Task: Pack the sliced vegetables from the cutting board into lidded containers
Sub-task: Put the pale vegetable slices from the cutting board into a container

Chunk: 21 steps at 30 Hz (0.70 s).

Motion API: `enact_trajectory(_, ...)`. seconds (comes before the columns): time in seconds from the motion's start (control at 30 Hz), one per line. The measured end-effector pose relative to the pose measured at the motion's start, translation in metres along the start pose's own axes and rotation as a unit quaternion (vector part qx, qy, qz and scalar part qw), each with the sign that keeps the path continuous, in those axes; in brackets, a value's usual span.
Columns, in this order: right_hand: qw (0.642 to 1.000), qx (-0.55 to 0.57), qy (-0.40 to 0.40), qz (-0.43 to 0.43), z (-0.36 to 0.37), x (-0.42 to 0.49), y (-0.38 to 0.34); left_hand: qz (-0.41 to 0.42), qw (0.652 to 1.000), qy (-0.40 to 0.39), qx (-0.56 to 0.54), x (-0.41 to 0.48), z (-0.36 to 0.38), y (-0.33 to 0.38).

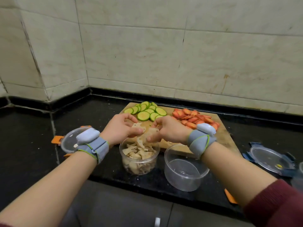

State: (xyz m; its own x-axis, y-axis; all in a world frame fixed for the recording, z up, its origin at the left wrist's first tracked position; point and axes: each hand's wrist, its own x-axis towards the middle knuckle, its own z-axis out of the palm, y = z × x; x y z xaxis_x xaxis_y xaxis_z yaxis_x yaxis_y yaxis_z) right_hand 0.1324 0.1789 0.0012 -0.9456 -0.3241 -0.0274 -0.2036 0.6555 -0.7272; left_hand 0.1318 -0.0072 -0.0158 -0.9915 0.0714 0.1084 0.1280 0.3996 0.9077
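Pale slices, centre frame: gripping a handful between left hand and right hand, holding it just over the nearly full container, probably finishing this filling step, next calling for loosening fingers, then fetching the orange-clipped lid at left.

A black stone counter spread from nine to three o'clock; a stained cream tiled wall rose at twelve, cornering toward ten.
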Motion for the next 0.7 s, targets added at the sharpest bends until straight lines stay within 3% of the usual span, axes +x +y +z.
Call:
enact_trajectory(0.17, 0.993, -0.113, 0.005, -0.017, 0.013, -0.001, -0.001, 0.024, 0.997, -0.008, 0.078, -0.012, -0.001, -0.008)
enact_trajectory(0.43, 0.987, -0.141, 0.052, -0.051, 0.017, 0.0, -0.009, 0.027, 0.997, 0.013, 0.067, -0.017, -0.018, -0.01)
enact_trajectory(0.57, 0.982, -0.175, 0.046, -0.048, 0.02, -0.002, -0.009, 0.008, 0.997, -0.056, 0.053, -0.023, -0.026, -0.015)
enact_trajectory(0.7, 0.994, -0.093, 0.054, -0.024, 0.021, 0.0, -0.011, 0.022, 0.986, -0.137, 0.095, -0.031, -0.029, -0.016)
